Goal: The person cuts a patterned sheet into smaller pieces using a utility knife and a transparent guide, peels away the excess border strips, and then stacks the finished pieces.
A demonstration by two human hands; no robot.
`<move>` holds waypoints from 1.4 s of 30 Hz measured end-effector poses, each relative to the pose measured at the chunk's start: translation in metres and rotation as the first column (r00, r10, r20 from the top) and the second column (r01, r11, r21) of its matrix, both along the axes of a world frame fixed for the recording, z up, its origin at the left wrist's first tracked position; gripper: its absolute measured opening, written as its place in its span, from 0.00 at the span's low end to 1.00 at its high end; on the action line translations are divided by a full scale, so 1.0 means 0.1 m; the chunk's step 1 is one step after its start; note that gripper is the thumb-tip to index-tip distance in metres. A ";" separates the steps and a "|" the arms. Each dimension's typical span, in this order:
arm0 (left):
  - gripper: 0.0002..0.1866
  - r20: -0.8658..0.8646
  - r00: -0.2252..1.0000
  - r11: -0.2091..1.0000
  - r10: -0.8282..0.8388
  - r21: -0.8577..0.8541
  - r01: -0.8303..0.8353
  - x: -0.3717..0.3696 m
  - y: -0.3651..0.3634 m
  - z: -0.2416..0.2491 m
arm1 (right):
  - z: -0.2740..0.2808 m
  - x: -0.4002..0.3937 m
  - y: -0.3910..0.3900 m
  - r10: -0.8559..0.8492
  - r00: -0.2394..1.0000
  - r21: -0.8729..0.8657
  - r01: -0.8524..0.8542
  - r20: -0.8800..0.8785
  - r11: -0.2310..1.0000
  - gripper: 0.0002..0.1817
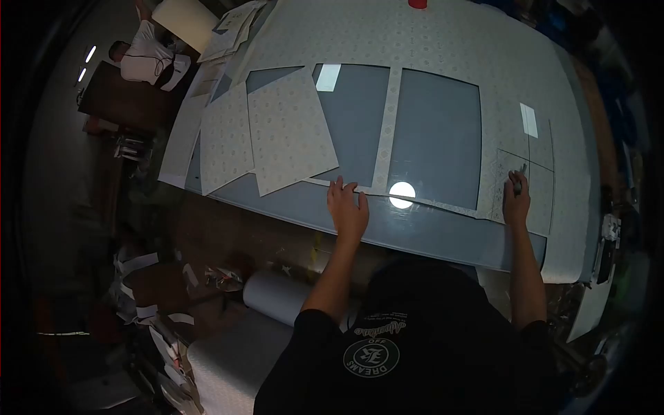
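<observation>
The left hand (347,209) lies spread, pinning the patterned sheet (443,55) flat on the desk (429,238), while the right hand (516,200) grips what looks like a cutting knife (519,180).

1. Patterned sheet (443,55): pale, dotted, lying flat on the grey surface (436,138), with rectangular openings cut out.
2. Cutting tool (517,181): small, slender, upright on the sheet's right part.
3. Cut-out pieces (283,135): loose, overlapping, lying left.
</observation>
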State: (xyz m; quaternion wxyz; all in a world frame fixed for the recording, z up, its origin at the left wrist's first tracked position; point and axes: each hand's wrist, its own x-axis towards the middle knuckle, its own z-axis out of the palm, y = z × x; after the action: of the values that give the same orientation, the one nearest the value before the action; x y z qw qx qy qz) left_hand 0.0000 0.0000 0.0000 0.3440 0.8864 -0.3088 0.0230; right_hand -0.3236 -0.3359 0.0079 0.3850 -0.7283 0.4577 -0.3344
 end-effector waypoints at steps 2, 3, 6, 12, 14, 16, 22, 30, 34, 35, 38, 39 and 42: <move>0.19 0.003 1.000 1.000 -0.012 -0.015 0.012 -0.18 -0.06 0.01 | 0.17 -0.08 0.05 -0.024 1.000 -0.003 0.024 -0.006 1.000 0.22; 0.19 0.050 0.999 0.999 -0.019 0.028 0.018 0.13 0.17 0.08 | -0.06 0.29 0.30 -0.031 0.999 0.041 0.029 0.040 0.999 0.22; 0.18 0.053 0.999 1.000 0.000 0.015 -0.001 0.03 0.04 0.05 | 0.19 0.35 0.32 -0.045 0.999 0.012 0.045 -0.024 0.999 0.18; 0.19 0.087 0.995 0.999 -0.046 -0.005 0.046 -0.16 -0.20 0.17 | 0.20 0.45 0.31 0.073 0.997 0.048 -0.072 -0.029 0.996 0.20; 0.21 0.058 0.961 0.962 -0.271 -0.008 0.272 -0.51 -0.41 0.40 | 0.18 0.33 0.33 0.094 0.991 0.119 -0.104 0.090 0.987 0.21; 0.25 -0.005 0.900 0.900 -0.435 -0.035 0.435 -0.83 -0.73 0.38 | 0.17 0.18 0.30 0.131 0.967 0.162 -0.168 0.217 0.972 0.22; 0.36 -0.079 0.732 0.731 -0.677 0.041 0.681 -1.63 -1.68 0.44 | 0.26 -0.64 0.24 0.089 0.994 0.179 -0.077 -0.059 0.981 0.19; 0.40 -0.013 0.736 0.703 -0.677 0.285 0.652 -2.02 -2.03 0.30 | 0.21 -1.67 0.03 0.080 0.944 -0.125 -0.125 -0.319 0.984 0.40; 0.40 0.021 0.764 0.740 -0.645 0.267 0.617 -2.23 -2.12 0.25 | 0.33 -1.81 -0.14 0.191 0.925 0.012 -0.198 -0.328 0.980 0.42; 0.40 0.028 0.770 0.751 -0.638 0.248 0.612 -2.24 -2.11 0.24 | 0.29 -1.85 -0.19 0.213 0.926 -0.004 -0.225 -0.312 0.974 0.43; 0.39 0.007 0.773 0.755 -0.634 0.222 0.617 -2.24 -2.05 0.30 | 0.13 -1.93 -0.22 0.232 0.926 -0.119 -0.277 -0.297 0.953 0.43; 0.38 -0.007 0.765 0.748 -0.644 0.203 0.632 -2.22 -2.03 0.31 | 0.13 -1.92 -0.24 0.217 0.930 -0.234 -0.291 -0.295 0.928 0.43; 0.37 -0.035 0.768 0.745 -0.639 0.218 0.630 -2.20 -1.98 0.31 | 0.16 -1.92 -0.25 0.220 0.931 -0.131 -0.267 -0.289 0.955 0.43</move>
State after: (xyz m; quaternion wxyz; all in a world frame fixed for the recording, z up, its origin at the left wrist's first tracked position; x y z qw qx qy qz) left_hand -0.2196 -0.1983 0.0314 0.2257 0.7600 -0.5994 -0.1107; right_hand -0.5157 -0.3613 0.0242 0.2946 -0.8482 0.3823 -0.2182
